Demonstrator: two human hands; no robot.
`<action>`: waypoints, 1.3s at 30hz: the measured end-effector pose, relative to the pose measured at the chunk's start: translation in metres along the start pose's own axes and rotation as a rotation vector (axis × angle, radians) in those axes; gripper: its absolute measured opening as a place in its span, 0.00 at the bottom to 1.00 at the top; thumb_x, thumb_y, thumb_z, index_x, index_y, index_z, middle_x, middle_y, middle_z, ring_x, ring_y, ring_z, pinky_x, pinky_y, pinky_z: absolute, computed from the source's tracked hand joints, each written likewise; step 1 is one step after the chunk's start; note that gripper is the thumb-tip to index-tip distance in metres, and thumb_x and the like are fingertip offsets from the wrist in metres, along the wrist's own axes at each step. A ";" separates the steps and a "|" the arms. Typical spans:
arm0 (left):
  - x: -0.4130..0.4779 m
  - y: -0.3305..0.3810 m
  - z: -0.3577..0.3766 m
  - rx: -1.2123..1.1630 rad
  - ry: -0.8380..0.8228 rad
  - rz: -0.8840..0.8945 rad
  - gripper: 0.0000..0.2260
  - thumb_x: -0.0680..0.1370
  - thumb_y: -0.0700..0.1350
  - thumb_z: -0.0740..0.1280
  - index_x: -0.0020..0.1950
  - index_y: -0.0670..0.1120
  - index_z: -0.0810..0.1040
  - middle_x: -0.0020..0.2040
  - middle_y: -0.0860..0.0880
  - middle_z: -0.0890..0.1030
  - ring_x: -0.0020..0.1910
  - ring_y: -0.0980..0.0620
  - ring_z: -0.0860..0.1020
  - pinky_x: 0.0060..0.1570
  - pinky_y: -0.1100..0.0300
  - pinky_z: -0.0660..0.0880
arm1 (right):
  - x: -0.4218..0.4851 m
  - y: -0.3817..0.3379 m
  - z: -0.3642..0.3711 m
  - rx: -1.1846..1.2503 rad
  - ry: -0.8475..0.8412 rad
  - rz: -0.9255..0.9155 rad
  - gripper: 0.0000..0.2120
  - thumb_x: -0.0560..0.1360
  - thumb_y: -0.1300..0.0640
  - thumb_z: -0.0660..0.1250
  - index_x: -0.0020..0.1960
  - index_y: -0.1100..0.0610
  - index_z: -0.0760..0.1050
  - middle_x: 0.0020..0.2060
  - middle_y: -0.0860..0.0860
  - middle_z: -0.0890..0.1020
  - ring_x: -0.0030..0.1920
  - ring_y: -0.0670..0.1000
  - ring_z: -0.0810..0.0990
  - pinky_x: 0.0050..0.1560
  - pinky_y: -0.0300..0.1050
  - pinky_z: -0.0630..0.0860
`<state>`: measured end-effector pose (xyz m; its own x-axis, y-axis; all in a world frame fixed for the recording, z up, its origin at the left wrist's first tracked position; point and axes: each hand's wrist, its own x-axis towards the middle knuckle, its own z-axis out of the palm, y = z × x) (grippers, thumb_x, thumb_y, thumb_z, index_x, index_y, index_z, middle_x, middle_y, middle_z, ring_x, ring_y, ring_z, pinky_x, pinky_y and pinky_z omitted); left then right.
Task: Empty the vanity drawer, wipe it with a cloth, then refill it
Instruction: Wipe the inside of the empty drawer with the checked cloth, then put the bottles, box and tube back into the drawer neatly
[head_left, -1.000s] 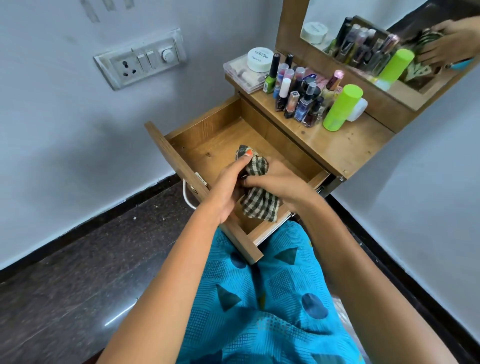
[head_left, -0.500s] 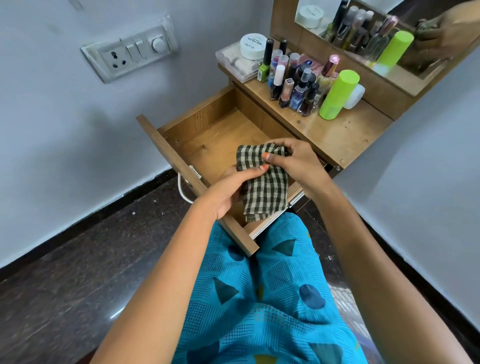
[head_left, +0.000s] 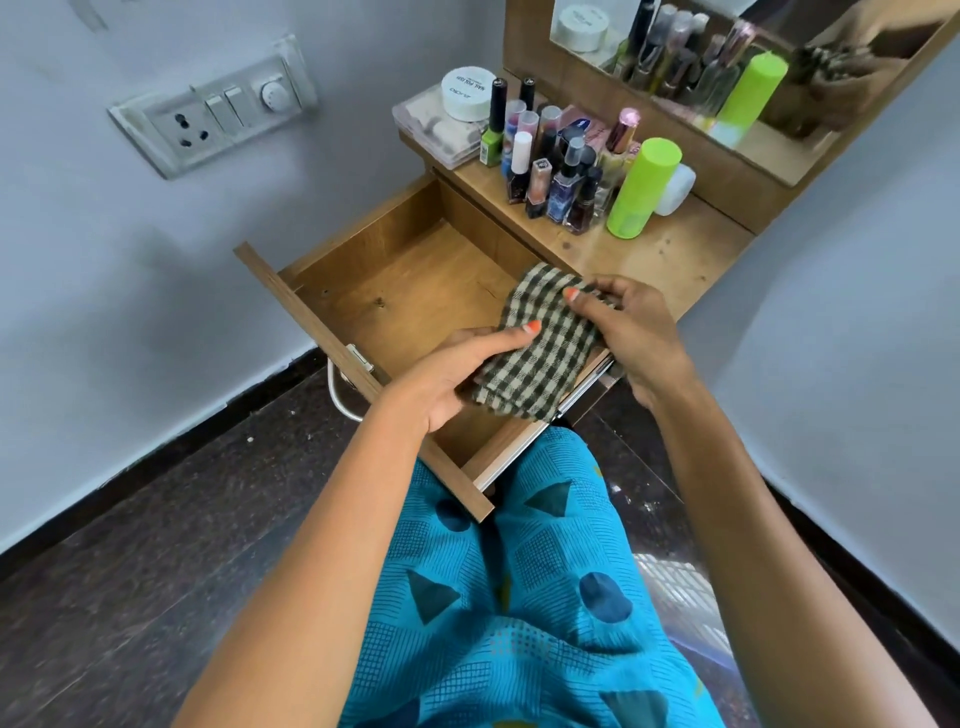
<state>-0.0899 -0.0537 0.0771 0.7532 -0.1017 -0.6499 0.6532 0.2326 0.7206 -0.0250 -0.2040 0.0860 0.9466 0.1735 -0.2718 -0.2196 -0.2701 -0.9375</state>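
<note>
Checked cloth: soft, light, limp; held spread above emptied vanity drawer. Left hand pinching near edge, right hand pinching far edge. Best bunched into palm for wiping. Cosmetic bottles parked on worktop.

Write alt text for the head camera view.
Both hands, left hand and right hand, hold a checked cloth over an open, empty wooden drawer. Cosmetic bottles crowd the vanity top below a mirror.
</note>
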 end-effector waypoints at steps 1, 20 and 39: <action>0.000 0.002 0.003 -0.022 -0.015 0.004 0.09 0.73 0.45 0.68 0.51 0.44 0.74 0.49 0.48 0.79 0.49 0.52 0.77 0.48 0.59 0.76 | 0.001 0.001 -0.007 -0.002 0.040 -0.007 0.10 0.74 0.58 0.67 0.54 0.59 0.73 0.42 0.49 0.77 0.44 0.47 0.77 0.45 0.39 0.76; 0.069 0.030 0.107 -0.011 0.335 0.483 0.12 0.74 0.28 0.62 0.42 0.43 0.79 0.40 0.50 0.78 0.32 0.62 0.77 0.40 0.66 0.78 | 0.063 0.015 -0.107 -0.272 0.290 -0.232 0.15 0.75 0.71 0.58 0.57 0.63 0.78 0.55 0.55 0.77 0.55 0.47 0.73 0.54 0.30 0.70; 0.054 0.039 0.106 0.402 0.483 0.530 0.11 0.75 0.33 0.63 0.55 0.41 0.79 0.54 0.48 0.79 0.45 0.59 0.74 0.45 0.78 0.71 | 0.074 0.000 -0.100 -0.632 0.385 -0.322 0.12 0.73 0.61 0.68 0.56 0.57 0.79 0.57 0.58 0.75 0.61 0.55 0.71 0.60 0.40 0.65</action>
<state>-0.0155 -0.1520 0.0960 0.9129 0.3733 -0.1654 0.2675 -0.2408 0.9330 0.0682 -0.2858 0.0874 0.9809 0.0270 0.1924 0.1437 -0.7672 -0.6251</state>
